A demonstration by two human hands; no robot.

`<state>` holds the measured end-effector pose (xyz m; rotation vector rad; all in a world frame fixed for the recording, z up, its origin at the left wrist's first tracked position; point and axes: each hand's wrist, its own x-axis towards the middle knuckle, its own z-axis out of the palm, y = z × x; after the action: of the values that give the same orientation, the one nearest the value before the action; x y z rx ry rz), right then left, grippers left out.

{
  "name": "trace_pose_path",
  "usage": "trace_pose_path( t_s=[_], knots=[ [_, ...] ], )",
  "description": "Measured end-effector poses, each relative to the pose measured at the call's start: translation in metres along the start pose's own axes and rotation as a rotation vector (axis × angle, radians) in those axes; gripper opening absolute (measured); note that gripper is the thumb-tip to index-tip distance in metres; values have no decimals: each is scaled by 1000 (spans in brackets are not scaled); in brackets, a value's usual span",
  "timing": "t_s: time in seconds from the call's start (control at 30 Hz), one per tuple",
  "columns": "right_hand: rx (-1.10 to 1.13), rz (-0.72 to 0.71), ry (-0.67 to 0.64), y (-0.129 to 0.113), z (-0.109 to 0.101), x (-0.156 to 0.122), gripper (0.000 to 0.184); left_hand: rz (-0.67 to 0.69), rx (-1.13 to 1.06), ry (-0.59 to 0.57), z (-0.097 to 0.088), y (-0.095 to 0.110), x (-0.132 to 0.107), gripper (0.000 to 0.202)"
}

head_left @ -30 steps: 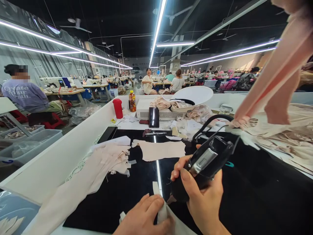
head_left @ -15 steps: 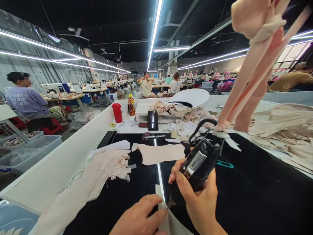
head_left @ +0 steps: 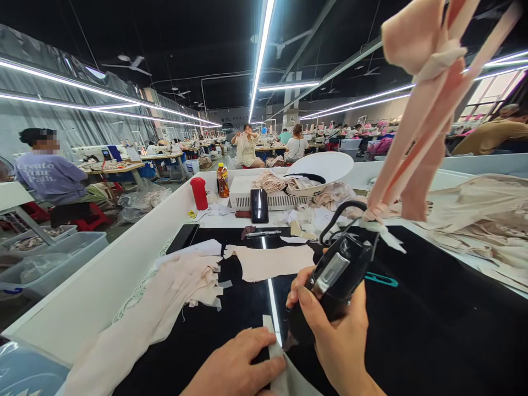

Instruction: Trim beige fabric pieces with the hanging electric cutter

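Centrally in the head view, toward the near edge of a black worktop [head_left: 433, 335], a pale cloth strip [head_left: 275, 351] lies beneath the left hand [head_left: 237, 360], whose extended fingers and thumb rest over it, slightly spread. The right hand [head_left: 336, 330], set apart from the left, is wrapped around a black handheld tool [head_left: 342, 269], tilted, its lower end directed at the strip; contact between the two is hard to confirm, that end being dark and blurred against the black surface. A knotted bundle of pink cloth bands [head_left: 429, 104] hangs above the tool and meets it at the cable end. Along the left edge of the worktop extends a loose heap of pale cloth [head_left: 160, 313]; near the middle of the far edge one pale cloth piece [head_left: 274, 264] lies flat, with a pen [head_left: 263, 234] just beyond. A teal implement [head_left: 382, 279] lies right of the tool, and further pale cloth [head_left: 490, 220] covers the far right corner. As to progress, the handling of the strip appears to be midway: its far end is free past the left fingers, while its near part runs out of view. Several pieces evidently remain outside the hands; which are finished and which untreated cannot be distinguished.
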<state>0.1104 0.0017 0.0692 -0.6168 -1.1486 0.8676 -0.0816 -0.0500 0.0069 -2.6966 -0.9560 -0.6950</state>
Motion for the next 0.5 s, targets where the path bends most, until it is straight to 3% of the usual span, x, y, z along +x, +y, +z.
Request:
trace_pose_path(
  t_s=[0.5],
  knots=[
    [35, 13, 29, 3, 11, 5, 27, 21, 38, 43, 3, 1, 5, 47]
  ],
)
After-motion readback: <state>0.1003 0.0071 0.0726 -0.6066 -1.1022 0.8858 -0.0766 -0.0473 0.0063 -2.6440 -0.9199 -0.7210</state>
